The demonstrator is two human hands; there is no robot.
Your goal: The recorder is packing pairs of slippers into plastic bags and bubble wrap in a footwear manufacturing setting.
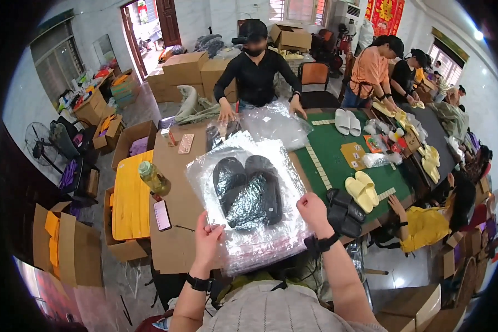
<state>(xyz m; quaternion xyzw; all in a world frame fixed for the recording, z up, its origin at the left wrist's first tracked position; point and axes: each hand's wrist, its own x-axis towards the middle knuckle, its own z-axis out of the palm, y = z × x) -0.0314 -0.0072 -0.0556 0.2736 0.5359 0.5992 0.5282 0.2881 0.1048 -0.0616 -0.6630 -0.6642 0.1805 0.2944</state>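
Observation:
A pair of black slippers (248, 191) lies in a clear plastic bag (205, 180), on top of a stack of shiny clear bags (265, 252) in front of me. At the lower left edge of the stack is my left hand (207, 239), its index finger raised and apart from the thumb. My right hand (314, 213) is at the right edge of the bag with its fingers curled in; the fingertips seem to pinch the film there. Beside it, to the right, rests another pair of black slippers (345, 213), with yellow slippers (362, 191) just beyond.
Across the table a person in black (257, 77) handles clear bags (276, 124). A bottle (154, 178), a phone (162, 215) and a carton of yellow sheets (133, 193) are on my left. White slippers (347, 122) lie on the green mat (329, 149). Co-workers sit or stand at right.

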